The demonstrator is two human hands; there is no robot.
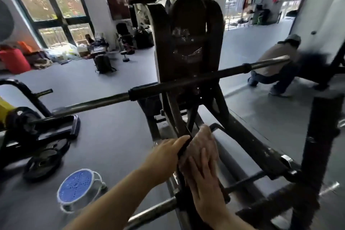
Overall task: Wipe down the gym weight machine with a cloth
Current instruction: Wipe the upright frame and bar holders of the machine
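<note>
Over on the left, a blue perforated basin (75, 189) sits on the floor (115, 147) beside loose weight plates (43, 162), well clear of the action. Moving in, the left hand (164, 157) reaches onto a slanted black strut (183, 147) of the weight machine (188, 46), fingers (182, 139) extended along its edge and steadying it rather than closing round it. Just beside it, the cloth (201, 142), pale and bunched, lies draped over that same strut, low in the frame. The right hand (205, 179) lies flat on top, its fingers straight and spread, pressing the cloth down instead of pinching it. That cloth looks soft and limp, so it probably folds and slides unless palm pressure keeps it spread; a flat press like this suits it best. The machine is the opposite: heavy, rigid steel, likely smooth on the painted struts, and it shouldn't budge under a wipe. The long crossbar (186, 82) spans above, and farther right a person (276, 65) crouches by another frame.
</note>
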